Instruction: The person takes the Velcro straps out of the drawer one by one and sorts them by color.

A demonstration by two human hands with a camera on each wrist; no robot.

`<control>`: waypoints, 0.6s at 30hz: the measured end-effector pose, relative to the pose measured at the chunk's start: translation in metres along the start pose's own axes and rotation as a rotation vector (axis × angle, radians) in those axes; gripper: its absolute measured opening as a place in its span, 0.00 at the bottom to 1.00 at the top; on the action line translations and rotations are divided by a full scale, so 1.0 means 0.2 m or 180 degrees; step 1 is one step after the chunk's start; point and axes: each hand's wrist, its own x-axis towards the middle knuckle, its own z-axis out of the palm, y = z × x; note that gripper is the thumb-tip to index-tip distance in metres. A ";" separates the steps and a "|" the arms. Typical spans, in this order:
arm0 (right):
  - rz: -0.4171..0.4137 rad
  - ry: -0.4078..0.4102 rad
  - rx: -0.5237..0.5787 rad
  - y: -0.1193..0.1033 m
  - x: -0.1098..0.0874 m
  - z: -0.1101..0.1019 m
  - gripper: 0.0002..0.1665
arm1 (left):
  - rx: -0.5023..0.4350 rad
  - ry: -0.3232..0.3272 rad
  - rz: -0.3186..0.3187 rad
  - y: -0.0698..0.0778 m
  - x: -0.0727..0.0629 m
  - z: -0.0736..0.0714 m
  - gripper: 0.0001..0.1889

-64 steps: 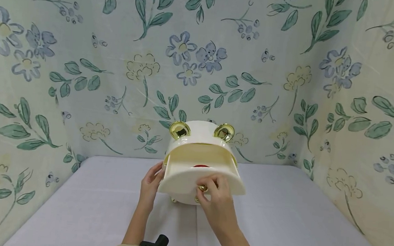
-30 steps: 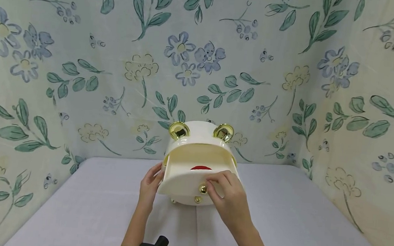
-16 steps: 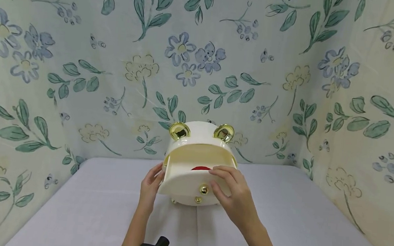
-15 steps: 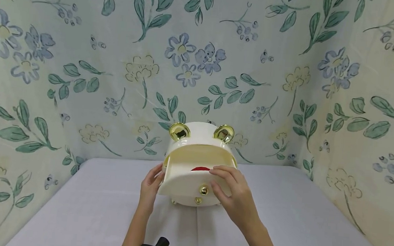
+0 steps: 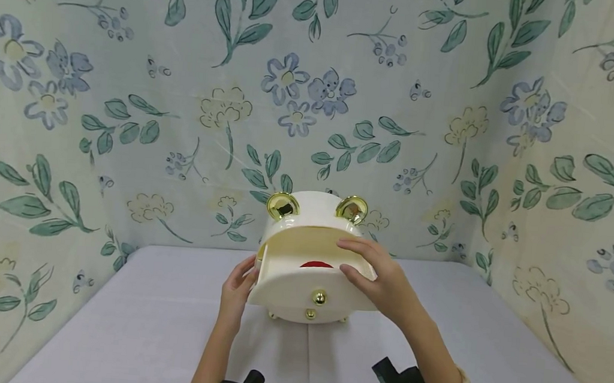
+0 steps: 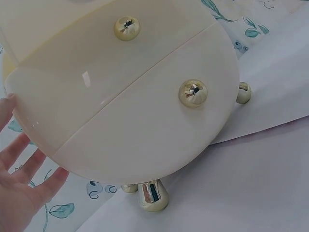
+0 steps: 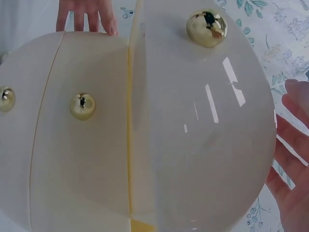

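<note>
A white frog-shaped drawer box with gold eyes stands on the table. Its top drawer is pulled out and bears a gold knob. Inside, the rounded edge of something red shows above the drawer front; the rest is hidden. My left hand rests its fingers against the box's left side, as the left wrist view also shows. Over the right part of the drawer is my right hand, thumb by the front's upper edge, fingers spread above the opening, holding nothing.
Below the drawer, the left wrist view shows two closed drawers with gold knobs, the lower knob nearest a gold foot. White cloth covers the table. A floral curtain surrounds it behind and at the sides.
My right hand has let go of the drawer knob, moved right and up along the drawer front, and spread its fingers above the opening. My left hand stays at the box's side.
</note>
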 end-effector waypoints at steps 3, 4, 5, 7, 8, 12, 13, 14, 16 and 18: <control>0.0134 -0.0199 0.0023 0.02 0.04 -0.01 0.26 | -0.0026 0.0001 -0.0003 0.00 0.00 0.00 0.24; 0.0170 -0.0275 0.0052 0.03 0.05 -0.01 0.26 | -0.0034 -0.0001 -0.0004 0.00 0.00 0.00 0.24; 0.0199 -0.0358 0.0081 0.04 0.06 -0.02 0.26 | -0.0048 -0.0006 -0.0003 0.00 0.00 0.00 0.23; 0.0255 -0.0519 0.0157 0.06 0.09 -0.02 0.27 | -0.0061 -0.0020 0.0009 0.00 0.00 0.00 0.23; 0.0284 -0.0595 0.0163 0.07 0.10 -0.02 0.27 | -0.0071 -0.0025 0.0012 0.00 0.00 0.00 0.23; 0.0429 -0.0861 0.0335 0.09 0.14 -0.03 0.30 | -0.0069 -0.0013 0.0021 0.00 0.00 0.00 0.23; 0.0475 -0.0926 0.0377 0.10 0.15 -0.02 0.30 | -0.0068 -0.0009 0.0019 0.00 0.00 0.00 0.24; 0.0523 -0.0988 0.0427 0.11 0.15 -0.02 0.31 | -0.0078 -0.0006 0.0012 0.00 0.00 0.00 0.24; 0.0616 -0.1111 0.0541 0.13 0.17 -0.02 0.32 | -0.0063 -0.0006 0.0006 0.00 0.00 0.00 0.24; 0.0735 -0.1261 0.0601 0.14 0.18 -0.01 0.33 | -0.0057 -0.0006 -0.0003 0.00 0.00 0.00 0.24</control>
